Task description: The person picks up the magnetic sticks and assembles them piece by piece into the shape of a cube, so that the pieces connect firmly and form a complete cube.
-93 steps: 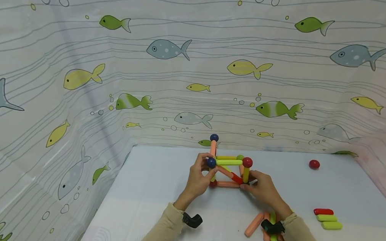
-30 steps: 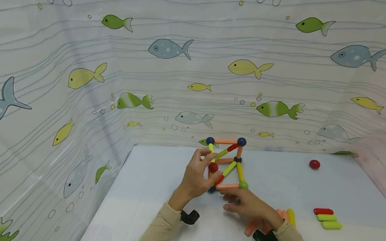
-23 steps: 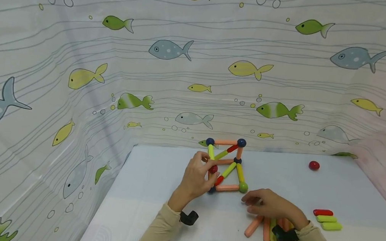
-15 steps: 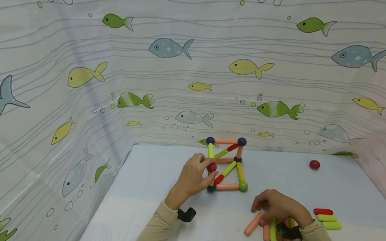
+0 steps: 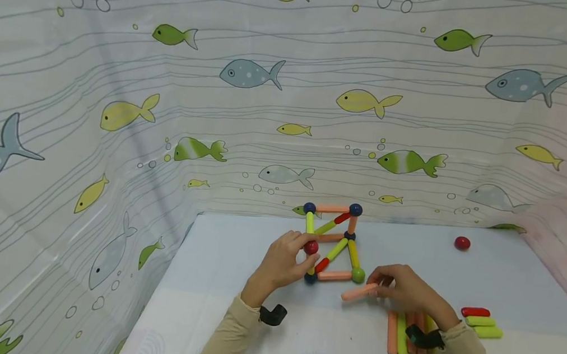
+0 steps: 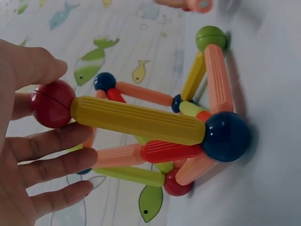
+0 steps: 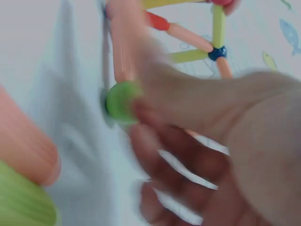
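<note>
A frame of magnetic sticks and balls stands at the back of the table, its green ball (image 5: 358, 275) and blue ball (image 6: 226, 136) low at the front. My left hand (image 5: 281, 259) pinches the red ball (image 6: 53, 103) at the top of an upright yellow stick (image 6: 138, 120), thumb on one side and index finger on the other. In my right hand (image 5: 409, 292) is a salmon-coloured magnetic stick (image 5: 357, 292), pinched near one end, the other end pointing left just in front of the frame. In the right wrist view this hand and stick are blurred.
Several salmon, lime and yellow sticks (image 5: 402, 336) lie under my right wrist. Farther right are a red stick (image 5: 475, 312) and two lime ones (image 5: 487, 332). A loose red ball (image 5: 462, 243) sits at the back right. Fish-printed sheeting (image 5: 246, 140) rises behind the table.
Both hands held the frame at first; it has since been turned. My right hand left it, reached the loose sticks, and lifted a salmon one towards the frame. The left stays at the red ball.
</note>
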Demonstrator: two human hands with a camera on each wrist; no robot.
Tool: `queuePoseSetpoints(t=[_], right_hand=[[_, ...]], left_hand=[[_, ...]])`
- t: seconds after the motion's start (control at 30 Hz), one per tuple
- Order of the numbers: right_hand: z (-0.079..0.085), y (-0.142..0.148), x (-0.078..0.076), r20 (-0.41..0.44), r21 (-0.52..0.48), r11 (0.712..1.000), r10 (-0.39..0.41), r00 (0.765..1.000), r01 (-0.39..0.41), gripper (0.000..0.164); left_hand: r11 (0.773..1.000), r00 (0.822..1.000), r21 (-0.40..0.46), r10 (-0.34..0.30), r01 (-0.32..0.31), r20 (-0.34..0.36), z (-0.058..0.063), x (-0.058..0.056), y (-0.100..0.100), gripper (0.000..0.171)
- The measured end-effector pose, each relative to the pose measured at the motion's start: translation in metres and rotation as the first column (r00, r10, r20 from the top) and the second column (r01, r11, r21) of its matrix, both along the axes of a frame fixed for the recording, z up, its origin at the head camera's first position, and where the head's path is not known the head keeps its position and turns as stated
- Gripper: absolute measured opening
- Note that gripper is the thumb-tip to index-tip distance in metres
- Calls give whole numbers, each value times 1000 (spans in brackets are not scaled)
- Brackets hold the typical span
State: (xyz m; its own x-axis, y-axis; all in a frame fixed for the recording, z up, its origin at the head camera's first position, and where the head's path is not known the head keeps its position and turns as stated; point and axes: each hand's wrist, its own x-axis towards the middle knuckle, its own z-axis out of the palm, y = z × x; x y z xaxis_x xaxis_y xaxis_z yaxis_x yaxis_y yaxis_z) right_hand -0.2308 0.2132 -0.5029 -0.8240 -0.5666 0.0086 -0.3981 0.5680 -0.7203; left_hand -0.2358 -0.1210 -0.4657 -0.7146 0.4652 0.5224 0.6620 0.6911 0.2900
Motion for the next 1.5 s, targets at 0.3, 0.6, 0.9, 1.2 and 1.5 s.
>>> queuePoseSetpoints(t=[0.3, 0.6, 0.9, 1.2, 1.5], right_hand=[[-1, -14, -13, -186, -210, 924, -358, 915, 319, 30], [7, -47, -14, -107, -408, 847, -416, 903, 341, 31], [8, -71, -8, -88, -457, 818, -432, 898, 349, 26], [7, -76, -7, -65, -517, 793, -411, 909, 322, 30], [14, -49, -17, -3, -448, 849, -316, 949, 281, 43]], left_hand=[[988, 993, 119, -107, 101, 49, 1, -5, -4, 32], [971, 981, 199, -155, 130, 116, -3, -9, -8, 31], [962, 974, 240, -169, 129, 153, -6, -9, -5, 29], [958, 955, 283, -133, 55, 264, -10, -6, 5, 31], [936, 936, 351, -113, -11, 332, -12, -6, 12, 23]])
